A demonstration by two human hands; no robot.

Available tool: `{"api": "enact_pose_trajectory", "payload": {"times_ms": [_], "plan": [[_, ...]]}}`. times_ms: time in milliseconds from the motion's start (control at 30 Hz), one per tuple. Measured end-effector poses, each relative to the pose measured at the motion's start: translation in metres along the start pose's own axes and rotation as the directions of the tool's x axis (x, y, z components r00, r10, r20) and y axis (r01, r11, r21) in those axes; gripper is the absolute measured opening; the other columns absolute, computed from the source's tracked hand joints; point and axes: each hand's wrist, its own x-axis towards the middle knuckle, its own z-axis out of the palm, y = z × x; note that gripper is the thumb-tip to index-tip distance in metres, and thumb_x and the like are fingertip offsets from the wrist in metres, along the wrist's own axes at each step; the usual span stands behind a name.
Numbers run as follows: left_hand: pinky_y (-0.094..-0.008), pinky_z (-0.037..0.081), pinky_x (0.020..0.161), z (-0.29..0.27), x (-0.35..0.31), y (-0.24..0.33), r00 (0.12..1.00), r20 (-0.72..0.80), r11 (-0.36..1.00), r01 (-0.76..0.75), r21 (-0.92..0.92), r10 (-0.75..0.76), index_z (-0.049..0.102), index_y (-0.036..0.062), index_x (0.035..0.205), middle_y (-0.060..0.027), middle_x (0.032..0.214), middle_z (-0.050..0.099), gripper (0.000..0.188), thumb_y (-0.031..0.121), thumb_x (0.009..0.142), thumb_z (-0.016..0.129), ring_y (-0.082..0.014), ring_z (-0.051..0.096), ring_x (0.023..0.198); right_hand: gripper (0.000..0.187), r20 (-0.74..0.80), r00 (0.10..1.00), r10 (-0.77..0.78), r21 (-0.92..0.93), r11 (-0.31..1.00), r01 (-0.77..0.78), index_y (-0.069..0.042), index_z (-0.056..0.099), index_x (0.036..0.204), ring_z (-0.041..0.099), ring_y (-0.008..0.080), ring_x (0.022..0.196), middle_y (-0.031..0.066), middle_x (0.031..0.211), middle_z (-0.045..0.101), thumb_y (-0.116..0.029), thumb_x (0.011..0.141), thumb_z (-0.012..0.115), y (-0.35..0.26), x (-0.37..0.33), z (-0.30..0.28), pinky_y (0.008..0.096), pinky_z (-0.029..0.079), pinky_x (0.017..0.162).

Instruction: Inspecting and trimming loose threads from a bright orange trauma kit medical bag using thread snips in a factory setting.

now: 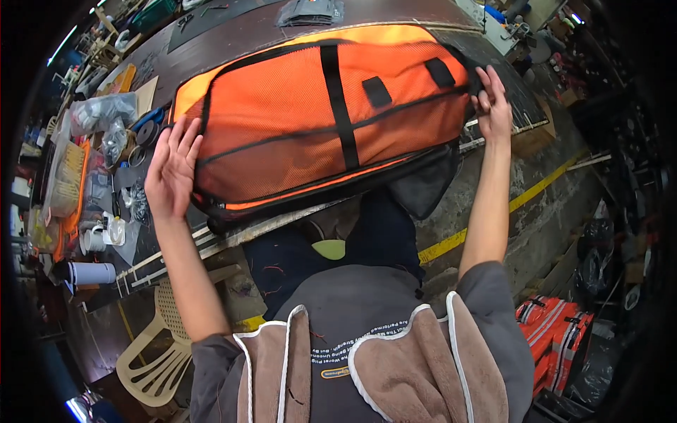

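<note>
Roughly nearest first: brown plush towel [275, 374] with white edging, draped down both sides of a grey T-shirt [352, 296]. Both bare forearms reach up and outward, elbows wide, framing the orange bag [275, 106]. Left hand [171, 168] at the bag's left end, palm partly visible, fingers [189, 137] straight, slightly spread, not gripping. Right hand [495, 106] raised at the right end, fingers loose and open, some bent; firm contact there, cannot tell.

The bag lies slightly tilted across the tabletop [240, 35] at its near edge. Long boxy shape, rounded corners, fine orange mesh, black piping; black webbing strap [338, 106] crosses its middle, two dark rectangular patches [376, 92] to the right. Limp black flap [425, 183] hangs below the near side.

Left along the tabletop: white mug [92, 240], crinkled clear plastic bag [106, 116]. Far edge: flat stack of grey pieces [310, 13], glossy plastic about it.
</note>
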Motion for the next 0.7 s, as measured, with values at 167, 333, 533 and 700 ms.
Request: {"api": "enact_pose_trajectory", "payload": {"times_ms": [167, 333, 533, 700], "plan": [[-0.0330, 0.067, 0.092, -0.043, -0.012, 0.049, 0.994, -0.081, 0.983, 0.080, 0.168, -0.067, 0.054, -0.0031, 0.154, -0.0189, 0.137, 0.073, 0.047, 0.023, 0.115, 0.052, -0.0243, 0.076, 0.118, 0.037, -0.263, 0.928, -0.265, -0.225, 0.952, 0.208, 0.001, 0.062, 0.145, 0.046, 0.0031, 0.059, 0.0173, 0.140, 0.073, -0.019, 0.114, 0.056, 0.030, 0.026, 0.005, 0.0233, 0.050, 0.057], [-0.0357, 0.053, 0.104, -0.034, -0.082, 0.018, 0.823, -0.443, 0.687, 0.091, 0.721, 0.356, 0.060, 0.0023, 0.148, -0.0112, 0.138, 0.070, 0.049, 0.030, 0.108, 0.069, -0.0207, 0.068, 0.123, 0.044, -0.315, 0.916, -0.250, -0.435, 0.896, 0.095, -0.001, 0.067, 0.141, 0.055, 0.0038, 0.068, 0.0095, 0.122, 0.076, -0.034, 0.118, 0.049, 0.074, -0.029, -0.041, 0.0247, 0.048, 0.059], [-0.0572, 0.023, 0.130, -0.056, -0.093, -0.056, 0.970, 0.072, -0.078, -0.055, 0.995, 0.232, 0.075, 0.0064, 0.110, -0.0144, 0.143, 0.068, 0.029, 0.030, 0.095, 0.081, -0.0357, 0.045, 0.154, 0.058, -0.287, 0.925, -0.247, -0.767, 0.638, -0.067, 0.005, 0.063, 0.142, 0.066, 0.0247, 0.118, 0.0138, 0.133, 0.072, -0.046, 0.117, 0.048, 0.128, -0.060, -0.089, 0.0366, 0.050, 0.104], [-0.0729, 0.011, 0.125, -0.073, -0.096, -0.049, 0.966, 0.022, -0.318, 0.063, 0.946, 0.257, 0.076, 0.0098, 0.112, -0.0089, 0.144, 0.068, 0.030, 0.038, 0.100, 0.075, -0.0317, 0.049, 0.151, 0.059, -0.369, 0.925, -0.095, -0.580, 0.801, -0.149, 0.005, 0.063, 0.140, 0.065, 0.0238, 0.120, 0.0154, 0.133, 0.071, -0.046, 0.119, 0.043, 0.130, -0.058, -0.056, 0.0379, 0.050, 0.105]]}}
